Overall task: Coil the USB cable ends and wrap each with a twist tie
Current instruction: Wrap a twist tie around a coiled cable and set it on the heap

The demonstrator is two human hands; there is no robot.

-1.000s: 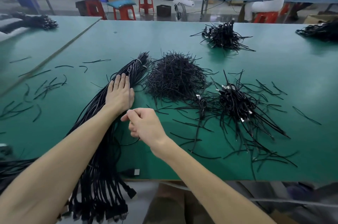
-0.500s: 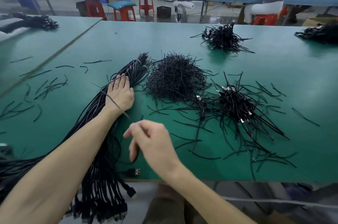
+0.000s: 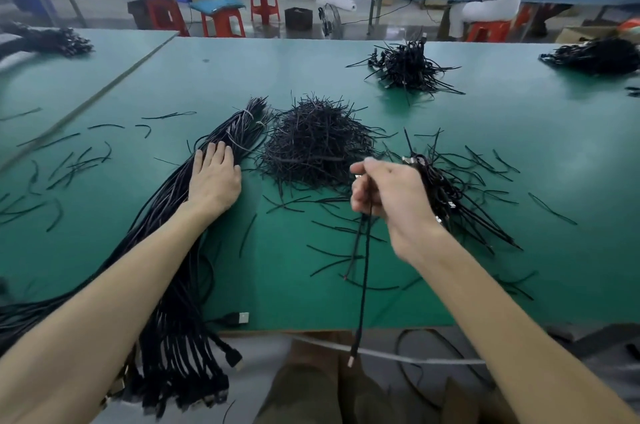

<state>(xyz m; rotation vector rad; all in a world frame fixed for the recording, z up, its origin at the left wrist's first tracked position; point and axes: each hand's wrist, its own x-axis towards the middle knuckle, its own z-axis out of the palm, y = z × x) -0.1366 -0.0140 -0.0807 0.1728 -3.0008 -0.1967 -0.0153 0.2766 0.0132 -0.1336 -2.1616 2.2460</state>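
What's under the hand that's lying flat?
The left hand rests on a long bundle of black cables lying on the green table. The stretch beneath the palm is covered.

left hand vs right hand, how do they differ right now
The left hand lies flat with straight fingers on the cable bundle; the right hand is held up, fingers curled. The left hand presses many cables; the right hand grips one cable that hangs past the table edge. Both are bare.
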